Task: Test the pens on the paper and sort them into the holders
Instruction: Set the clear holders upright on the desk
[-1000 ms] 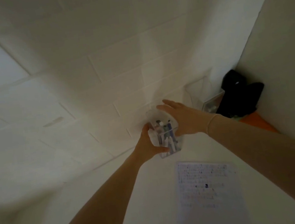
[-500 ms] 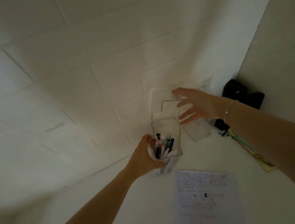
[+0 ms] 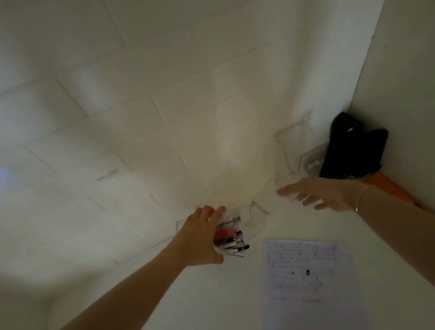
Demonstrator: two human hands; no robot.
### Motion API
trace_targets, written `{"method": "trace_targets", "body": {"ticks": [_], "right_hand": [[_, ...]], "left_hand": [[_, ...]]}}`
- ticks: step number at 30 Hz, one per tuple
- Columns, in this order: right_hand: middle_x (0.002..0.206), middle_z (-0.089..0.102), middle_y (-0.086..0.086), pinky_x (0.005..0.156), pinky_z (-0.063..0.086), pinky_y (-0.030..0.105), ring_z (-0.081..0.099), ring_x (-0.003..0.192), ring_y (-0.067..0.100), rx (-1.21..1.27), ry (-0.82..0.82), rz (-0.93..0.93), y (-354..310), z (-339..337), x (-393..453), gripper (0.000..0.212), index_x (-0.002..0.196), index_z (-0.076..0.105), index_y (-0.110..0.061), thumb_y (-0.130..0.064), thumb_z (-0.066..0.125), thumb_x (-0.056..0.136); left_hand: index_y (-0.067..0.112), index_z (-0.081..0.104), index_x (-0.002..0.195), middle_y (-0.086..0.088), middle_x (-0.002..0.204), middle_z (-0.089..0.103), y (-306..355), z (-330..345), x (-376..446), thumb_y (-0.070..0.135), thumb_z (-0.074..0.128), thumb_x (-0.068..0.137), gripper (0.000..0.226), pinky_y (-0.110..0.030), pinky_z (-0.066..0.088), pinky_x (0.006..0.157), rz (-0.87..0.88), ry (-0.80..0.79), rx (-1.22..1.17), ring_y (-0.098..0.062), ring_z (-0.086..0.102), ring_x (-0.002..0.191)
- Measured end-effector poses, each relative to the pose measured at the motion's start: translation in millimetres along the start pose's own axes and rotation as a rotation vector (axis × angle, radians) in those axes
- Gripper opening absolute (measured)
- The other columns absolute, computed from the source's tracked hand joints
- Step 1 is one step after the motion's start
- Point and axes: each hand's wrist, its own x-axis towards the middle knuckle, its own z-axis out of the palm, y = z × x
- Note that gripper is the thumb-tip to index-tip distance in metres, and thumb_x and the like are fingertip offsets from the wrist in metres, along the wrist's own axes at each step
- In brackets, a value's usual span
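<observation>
- My left hand (image 3: pixel 201 237) grips a bundle of pens (image 3: pixel 229 240), fingers curled around the barrels, with the caps and tips sticking out to the right of my palm.
- The pens sit just above the white table (image 3: pixel 214 314), near the foot of the white brick wall (image 3: pixel 148 91); I cannot tell whether any of them touch the surface.
- A clear holder (image 3: pixel 255 219) stands just right of the pens, against the wall; motion blur makes its edges hard to read, and I cannot tell whether the pens are partly inside it.
- My right hand (image 3: pixel 320 195) is spread, fingers straight and pointing left, resting on or just over a second clear holder (image 3: pixel 285 187); I cannot tell whether it makes contact.
- A thin bracelet (image 3: pixel 361 198) circles my right wrist.
- A third clear holder (image 3: pixel 294 145) stands further back, in the corner.
- The paper (image 3: pixel 311 284), covered in small pen marks, lies flat on the table between my forearms, nearer the right one.
- A black object (image 3: pixel 353 149) sits in the corner behind my right hand, with something orange (image 3: pixel 392 188) under it.
</observation>
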Motion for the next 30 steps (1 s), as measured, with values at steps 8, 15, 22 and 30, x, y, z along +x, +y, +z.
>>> {"method": "trace_targets", "body": {"ticks": [8, 15, 22, 30], "right_hand": [[0.148, 0.036, 0.002, 0.106, 0.032, 0.037, 0.031, 0.137, 0.025, 0.464, 0.009, -0.003, 90.6, -12.5, 25.0, 0.091, 0.139, 0.037, -0.023, -0.018, 0.080, 0.059], [0.149, 0.035, 0.006, 0.110, 0.024, 0.038, 0.030, 0.139, 0.023, 0.434, -0.087, 0.055, 114.8, -37.6, 34.9, 0.071, 0.136, 0.037, -0.030, 0.003, 0.065, 0.079], [0.148, 0.034, 0.007, 0.111, 0.029, 0.040, 0.031, 0.135, 0.024, 0.365, -0.063, 0.086, 115.7, -33.4, 50.9, 0.085, 0.135, 0.035, -0.037, 0.011, 0.062, 0.070], [0.144, 0.030, 0.001, 0.096, 0.035, 0.031, 0.031, 0.124, 0.021, 0.342, -0.065, 0.059, 111.2, -24.6, 53.1, 0.087, 0.139, 0.035, -0.037, 0.017, 0.053, 0.072]], "left_hand": [[0.016, 0.005, 0.146, -0.013, 0.140, 0.025, 45.8, 22.0, 26.0, 0.033, 0.068, 0.070, 0.101, -0.048, 0.018, 0.110, 0.069, -0.045, 0.343, -0.033, 0.025, 0.127], [0.009, 0.010, 0.140, -0.021, 0.139, 0.032, 67.0, 19.6, 45.2, 0.028, 0.072, 0.071, 0.094, -0.056, 0.025, 0.105, 0.134, -0.062, 0.543, -0.038, 0.034, 0.126], [0.008, 0.034, 0.127, -0.013, 0.117, 0.060, 65.6, 26.1, 50.7, 0.045, 0.086, 0.029, 0.118, -0.052, 0.047, 0.087, 0.170, 0.004, 0.686, -0.030, 0.057, 0.105], [0.023, 0.063, 0.119, -0.003, 0.109, 0.067, 70.7, 19.7, 55.0, 0.052, 0.083, 0.042, 0.084, -0.045, 0.052, 0.085, 0.243, 0.136, 0.804, -0.020, 0.061, 0.099]]}}
